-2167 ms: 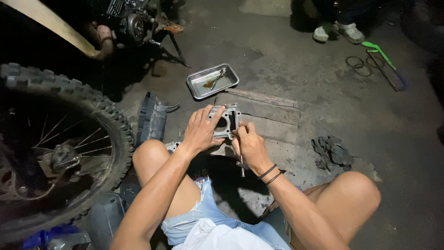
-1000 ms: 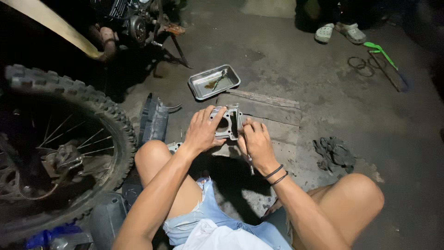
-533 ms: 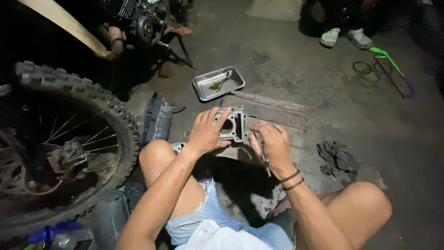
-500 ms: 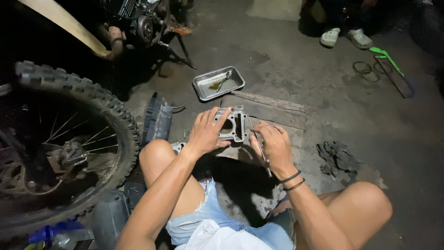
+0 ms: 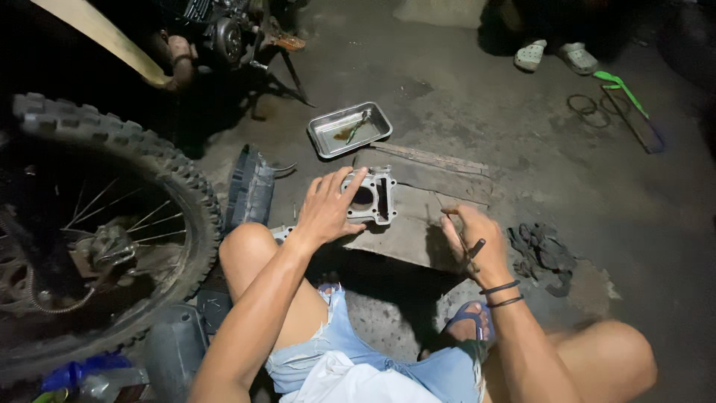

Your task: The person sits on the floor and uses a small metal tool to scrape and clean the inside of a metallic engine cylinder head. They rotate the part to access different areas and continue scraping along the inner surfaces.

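Note:
A grey metal engine cylinder block (image 5: pixel 374 195) with a round bore lies on a flat wooden board (image 5: pixel 425 201) on the floor. My left hand (image 5: pixel 328 209) rests on its left side, fingers spread over the top edge, holding it steady. My right hand (image 5: pixel 470 242) is off to the right of the block, above the board, closed around a thin dark tool (image 5: pixel 471 250) whose tip points down. The hand does not touch the block.
A knobby motorcycle wheel (image 5: pixel 97 231) stands at the left. A metal tray (image 5: pixel 349 128) with a small part sits beyond the board. A dark plastic part (image 5: pixel 250 186), dark rags (image 5: pixel 544 250), rubber rings (image 5: pixel 585 104), a green-handled tool (image 5: pixel 623 89) and another person's sandalled feet (image 5: pixel 556 54) lie around.
My right hand has pulled away from the cylinder block to the right, still gripping the thin tool. My left hand stays on the block. The view has shifted slightly.

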